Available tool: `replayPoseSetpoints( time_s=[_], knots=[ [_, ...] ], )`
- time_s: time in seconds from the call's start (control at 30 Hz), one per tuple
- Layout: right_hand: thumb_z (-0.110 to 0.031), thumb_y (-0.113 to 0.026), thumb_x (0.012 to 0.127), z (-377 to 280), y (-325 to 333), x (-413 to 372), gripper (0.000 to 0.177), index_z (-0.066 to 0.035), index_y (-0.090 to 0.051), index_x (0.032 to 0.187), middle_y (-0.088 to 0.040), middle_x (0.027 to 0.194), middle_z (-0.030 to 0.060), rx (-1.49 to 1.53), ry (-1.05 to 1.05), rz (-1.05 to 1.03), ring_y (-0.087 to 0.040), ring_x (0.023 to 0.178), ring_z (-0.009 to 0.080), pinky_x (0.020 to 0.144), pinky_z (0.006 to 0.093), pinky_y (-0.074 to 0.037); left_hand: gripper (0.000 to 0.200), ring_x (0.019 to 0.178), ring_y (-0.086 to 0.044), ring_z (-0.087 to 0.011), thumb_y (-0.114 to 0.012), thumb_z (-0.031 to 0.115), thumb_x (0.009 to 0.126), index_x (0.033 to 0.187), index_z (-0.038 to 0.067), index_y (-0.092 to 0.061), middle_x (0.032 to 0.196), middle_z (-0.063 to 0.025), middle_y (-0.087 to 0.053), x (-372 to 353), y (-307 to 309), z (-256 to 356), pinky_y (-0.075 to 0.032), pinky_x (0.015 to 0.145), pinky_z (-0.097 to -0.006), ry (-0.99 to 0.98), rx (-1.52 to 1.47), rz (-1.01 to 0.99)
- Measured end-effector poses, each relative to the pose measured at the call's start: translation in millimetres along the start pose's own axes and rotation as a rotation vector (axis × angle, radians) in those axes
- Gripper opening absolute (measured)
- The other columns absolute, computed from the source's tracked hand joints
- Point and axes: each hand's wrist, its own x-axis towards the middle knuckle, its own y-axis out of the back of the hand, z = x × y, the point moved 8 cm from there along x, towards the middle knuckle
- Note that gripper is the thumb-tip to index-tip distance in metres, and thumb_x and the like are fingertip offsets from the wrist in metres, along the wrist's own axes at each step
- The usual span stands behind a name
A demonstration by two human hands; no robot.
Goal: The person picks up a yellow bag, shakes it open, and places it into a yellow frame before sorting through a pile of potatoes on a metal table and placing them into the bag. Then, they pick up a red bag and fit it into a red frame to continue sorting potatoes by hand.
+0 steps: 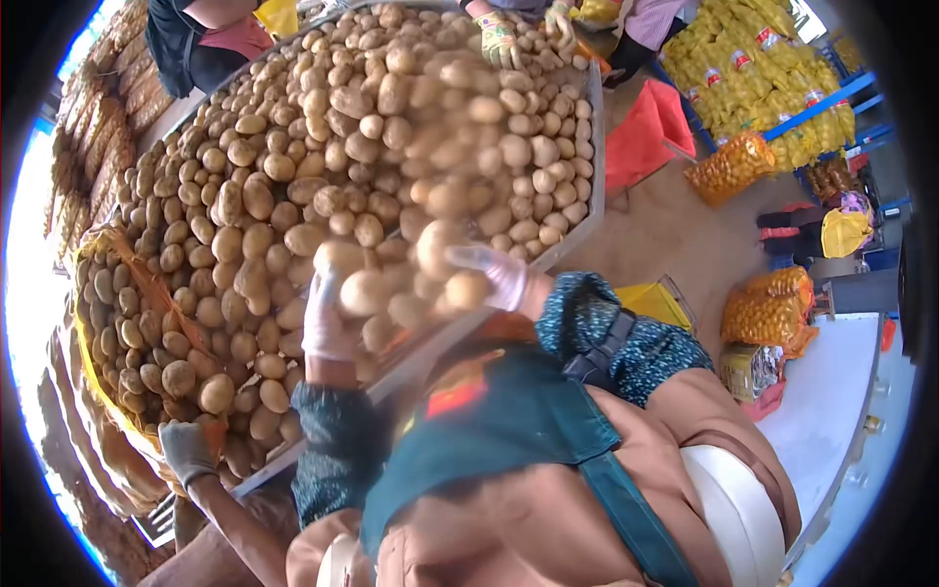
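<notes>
Loose potatoes [258,196] are heaped across a large metal-edged table [430,354]. At its near edge, my left hand [325,315], in a pale glove, stands with fingers stretched out against the left side of a cluster of blurred potatoes [364,293]. Opposite it, my right hand [494,274], also pale-gloved, has its fingers extended toward the same cluster and lies close to a potato [466,290]. Motion blurs both hands, and the potatoes between them hide part of the fingers and palms.
A co-worker's gray-gloved hand [188,452] is at an orange net sack [147,279] at lower left. Another co-worker's gloved hand [499,39] touches potatoes at the far edge. Right of the table are a red sack [648,135], a yellow crate [657,305] and filled net bags [768,311].
</notes>
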Motion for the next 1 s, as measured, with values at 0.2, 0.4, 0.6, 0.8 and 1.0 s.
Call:
replayPoseSetpoints(
  time_s=[0.2,0.4,0.6,0.8,1.0],
  knots=[
    [-0.019,-0.08,0.081,-30.6,9.9,-103.8,0.059,-0.004,-0.052,0.131,-0.064,0.115,0.0063,-0.175,0.418,0.024,-0.062,0.107,0.0189,0.095,0.0337,-0.051,0.047,0.112,-0.057,-0.0282,-0.058,0.039,0.097,0.13,0.007,-0.051,0.124,-0.0109,-0.058,18.5,-79.8,-97.0,-0.048,0.099,-0.046,0.273,-0.27,-0.182],
    [-0.01,-0.077,0.074,-25.0,40.5,-218.3,0.061,-0.006,-0.052,0.13,-0.063,0.111,0.0088,-0.032,0.471,0.136,-0.065,0.096,0.0203,0.076,0.032,-0.057,0.053,0.108,-0.059,-0.0303,-0.05,0.048,0.098,0.131,0.007,-0.051,0.124,-0.0146,-0.058,3.7,-137.6,-168.2,-0.053,0.087,-0.0452,0.449,-0.169,-0.291],
    [-0.016,-0.072,0.08,28.7,140.1,-313.9,0.044,-0.008,-0.054,0.119,-0.063,0.104,0.0123,0.367,0.54,0.406,-0.066,0.08,0.0266,0.061,0.0349,-0.058,0.06,0.106,-0.061,-0.0285,-0.059,0.056,0.091,0.129,0.01,-0.052,0.122,-0.0134,-0.06,-14.3,-193.2,-262.5,-0.056,0.085,-0.0442,0.693,-0.134,-0.371],
    [-0.025,-0.068,0.089,99.8,233.0,-383.9,0.039,-0.008,-0.052,0.12,-0.062,0.102,0.0144,0.761,0.581,0.873,-0.063,0.085,0.0295,0.074,0.0454,-0.056,0.044,0.113,-0.058,-0.0268,-0.062,0.043,0.094,0.126,0.014,-0.055,0.121,-0.0079,-0.06,-38.6,-222.1,-368.0,-0.05,0.098,-0.0445,0.929,0.007,-0.371],
    [-0.025,-0.064,0.093,123.4,293.1,-424.3,0.037,-0.008,-0.052,0.124,-0.06,0.114,0.0158,0.934,0.69,1.116,-0.064,0.097,0.0321,0.082,0.0471,-0.057,0.045,0.12,-0.054,-0.0277,-0.053,0.048,0.097,0.131,0.019,-0.055,0.124,-0.0066,-0.06,-41.0,-216.1,-501.7,-0.042,0.106,-0.0409,1.253,0.164,-0.324]
  ],
)
